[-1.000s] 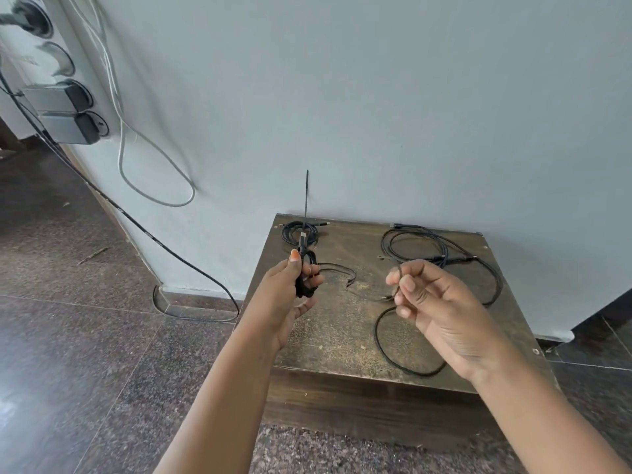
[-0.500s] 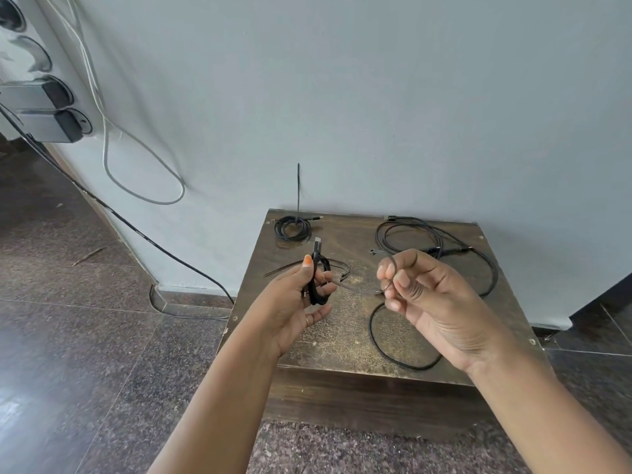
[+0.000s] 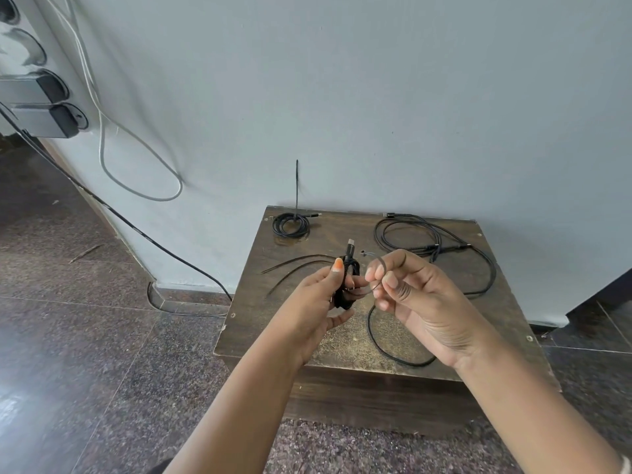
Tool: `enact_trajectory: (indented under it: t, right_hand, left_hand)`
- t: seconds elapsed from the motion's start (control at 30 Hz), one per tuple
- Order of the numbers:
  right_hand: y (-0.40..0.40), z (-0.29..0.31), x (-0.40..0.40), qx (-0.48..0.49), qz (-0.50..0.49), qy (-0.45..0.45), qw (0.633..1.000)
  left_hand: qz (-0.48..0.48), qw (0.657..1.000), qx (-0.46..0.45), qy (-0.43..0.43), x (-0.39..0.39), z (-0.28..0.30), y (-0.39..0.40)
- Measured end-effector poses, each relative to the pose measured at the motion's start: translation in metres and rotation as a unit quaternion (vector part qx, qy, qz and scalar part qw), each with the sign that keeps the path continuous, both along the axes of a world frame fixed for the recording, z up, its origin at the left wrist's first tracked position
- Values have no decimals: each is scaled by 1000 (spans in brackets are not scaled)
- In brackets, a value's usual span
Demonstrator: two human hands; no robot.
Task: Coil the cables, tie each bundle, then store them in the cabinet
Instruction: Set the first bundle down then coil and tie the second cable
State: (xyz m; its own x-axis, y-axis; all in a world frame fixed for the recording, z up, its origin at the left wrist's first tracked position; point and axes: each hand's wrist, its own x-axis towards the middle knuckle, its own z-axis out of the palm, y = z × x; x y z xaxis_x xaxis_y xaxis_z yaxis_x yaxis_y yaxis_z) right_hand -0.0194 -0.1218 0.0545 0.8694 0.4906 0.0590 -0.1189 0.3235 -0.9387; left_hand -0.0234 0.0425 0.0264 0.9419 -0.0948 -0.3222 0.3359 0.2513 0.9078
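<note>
Head view, looking down over a low, dark brown wooden table [image 3: 342, 343] set against a pale grey wall [image 3: 376, 97].

Left hand [image 3: 318, 302] clenched round a small coiled bundle of black cable [image 3: 347, 285], held above the table's middle, silver USB plug [image 3: 351, 243] poking up past the thumb. Right hand [image 3: 420, 299] just beside it, fingertips [image 3: 371, 273] pinching a thin black zip tie [image 3: 381, 268] that arcs from the bundle and back toward it. Tie apparently looped about the coil but not yet cinched; tail and locking head too small to make out.

On the tabletop: two spare thin black zip ties [image 3: 294, 263] lying loose at the left; a tied black cable coil [image 3: 290, 225] near the back left corner, tie tail [image 3: 297, 186] standing upright against the wall; a long black cable [image 3: 441, 268] sprawled uncoiled across the right half, passing under the right hand. No cabinet visible.

Likely troubles from here:
- Tail missing the small locking head, or entering the wrong way round, so no ratchet catch.
- Left grip slackening during the threading, letting the springy coil unwind.
- Loop catching only some turns, leaving others to slip free later.
- Overtightening, pinching the cable near the plug.
</note>
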Motion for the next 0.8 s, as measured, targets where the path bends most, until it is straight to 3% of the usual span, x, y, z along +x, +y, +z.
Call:
enact_trajectory:
  t: [0.13,0.27,0.33,0.43,0.6,0.67,0.8]
  right_hand:
    - [-4,-2,6,27,-8,52,998]
    - [-10,-4,11,-19,-70,40,997]
    - [-13,-5,14,-101,-128,-10,987]
    - [-17,-8,18,-276,-185,-141,932]
    - [-18,-14,18,-358,-187,-219,888]
    - [-16,-15,17,-357,-180,-211,892]
    - [-8,-14,15,-264,-164,-117,943]
  left_hand:
    - [39,971,217,-89,2,-3,-3]
    - [37,894,425,-138,1,-6,1]
    - [10,857,488,-166,0,-7,3]
    - [-39,812,544,-209,-2,-9,1]
    - [-101,729,636,-231,-7,-11,-9]
    - [-117,707,655,-240,-9,-12,-13]
    - [-144,676,673,-264,-14,-12,-19]
